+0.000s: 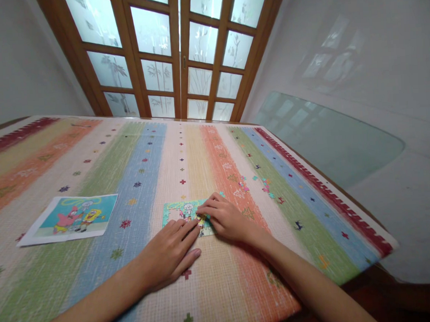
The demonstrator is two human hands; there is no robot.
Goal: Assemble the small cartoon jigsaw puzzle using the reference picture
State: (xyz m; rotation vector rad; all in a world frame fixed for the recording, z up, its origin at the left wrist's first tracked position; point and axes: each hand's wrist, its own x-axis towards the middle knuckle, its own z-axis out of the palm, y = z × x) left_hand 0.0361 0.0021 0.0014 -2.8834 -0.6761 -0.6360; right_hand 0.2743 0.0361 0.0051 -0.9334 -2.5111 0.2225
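Has both bare hands at a small, partly assembled jigsaw puzzle (189, 209), set on the striped tablecloth (196, 157) near the middle of the view. Lays the left hand (172, 249) palm down at the puzzle's near left side, with long fingers close together and tips over the pieces, thumb set well apart over the cloth; holds it fairly wide, gripping nothing visible. Bends the right hand (225, 218) over the puzzle's right part, with fingers narrowed and tips drawn towards the surface; cannot tell whether pinching a piece there. Shows a pale gap in the puzzle's left part. Has a printed picture (79, 214) of cartoon figures lying well apart on the left, and loose pieces (266, 186) scattered beyond the right hand, towards the right. Faces wooden doors (175, 62) with frosted panes past the cloth's far edge.
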